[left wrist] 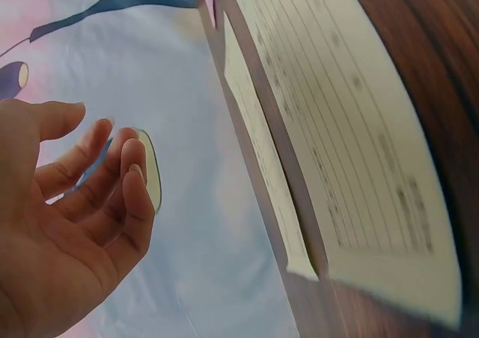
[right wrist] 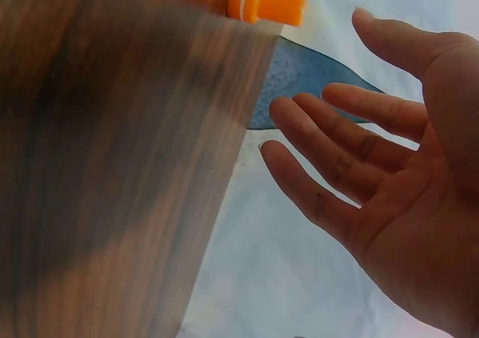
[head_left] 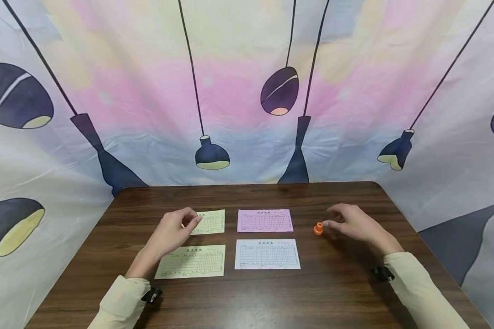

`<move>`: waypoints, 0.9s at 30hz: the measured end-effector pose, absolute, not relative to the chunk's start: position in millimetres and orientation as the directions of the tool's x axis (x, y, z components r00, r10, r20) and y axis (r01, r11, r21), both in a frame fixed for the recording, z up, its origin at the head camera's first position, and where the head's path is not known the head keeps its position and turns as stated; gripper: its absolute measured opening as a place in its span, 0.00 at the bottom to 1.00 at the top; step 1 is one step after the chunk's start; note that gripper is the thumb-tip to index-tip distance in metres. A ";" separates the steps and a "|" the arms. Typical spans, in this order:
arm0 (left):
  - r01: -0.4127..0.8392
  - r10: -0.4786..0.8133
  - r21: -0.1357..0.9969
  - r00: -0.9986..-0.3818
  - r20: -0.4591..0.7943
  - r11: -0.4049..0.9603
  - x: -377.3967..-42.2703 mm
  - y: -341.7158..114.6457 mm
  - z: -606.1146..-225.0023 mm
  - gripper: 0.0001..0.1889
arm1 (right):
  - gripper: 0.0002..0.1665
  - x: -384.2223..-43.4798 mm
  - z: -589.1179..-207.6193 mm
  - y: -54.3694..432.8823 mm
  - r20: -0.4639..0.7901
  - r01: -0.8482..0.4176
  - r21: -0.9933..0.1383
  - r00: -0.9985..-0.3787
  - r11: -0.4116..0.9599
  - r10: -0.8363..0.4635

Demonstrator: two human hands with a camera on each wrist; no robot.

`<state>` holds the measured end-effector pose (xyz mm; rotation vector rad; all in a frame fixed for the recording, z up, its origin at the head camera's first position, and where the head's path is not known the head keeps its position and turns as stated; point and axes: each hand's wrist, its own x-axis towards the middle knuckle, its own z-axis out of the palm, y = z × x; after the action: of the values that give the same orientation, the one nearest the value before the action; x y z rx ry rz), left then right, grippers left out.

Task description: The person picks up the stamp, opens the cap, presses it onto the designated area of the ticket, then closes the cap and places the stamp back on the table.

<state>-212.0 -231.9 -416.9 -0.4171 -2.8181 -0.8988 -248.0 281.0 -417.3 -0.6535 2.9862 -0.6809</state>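
My left hand hovers over the two yellow-green printed forms at the left, its fingers loosely bent with nothing between them. It partly covers the far yellow-green form; the near yellow-green form lies closer to me. In the left wrist view that hand is empty. To the right, my right hand is beside a small orange stamp-like piece standing on the table. The right wrist view has the hand with fingers spread, apart from the orange piece.
A pink form lies at the back middle, with a white-blue form in front of it. All rest on the dark wooden table. A curtain printed with lamps hangs behind the table's far edge.
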 end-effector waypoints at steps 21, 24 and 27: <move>0.311 0.245 0.623 -0.950 0.192 0.718 -215.8 -187.4 -420.6 0.10 | 0.19 -250.8 -445.0 264.4 0.046 -0.378 -0.444 -0.915 0.812 -0.401; 0.306 0.246 0.632 -0.952 0.183 0.713 -215.2 -184.2 -419.3 0.11 | 0.17 -252.0 -447.1 263.1 0.043 -0.382 -0.442 -0.913 0.812 -0.406; 0.298 0.247 0.639 -0.954 0.171 0.709 -214.7 -180.6 -418.5 0.11 | 0.15 -251.7 -447.5 262.2 0.046 -0.388 -0.431 -0.911 0.814 -0.410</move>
<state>-214.7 -180.6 -418.5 -0.4532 -2.8361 -1.0800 -251.7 262.2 -447.5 -0.6485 2.9456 -0.6841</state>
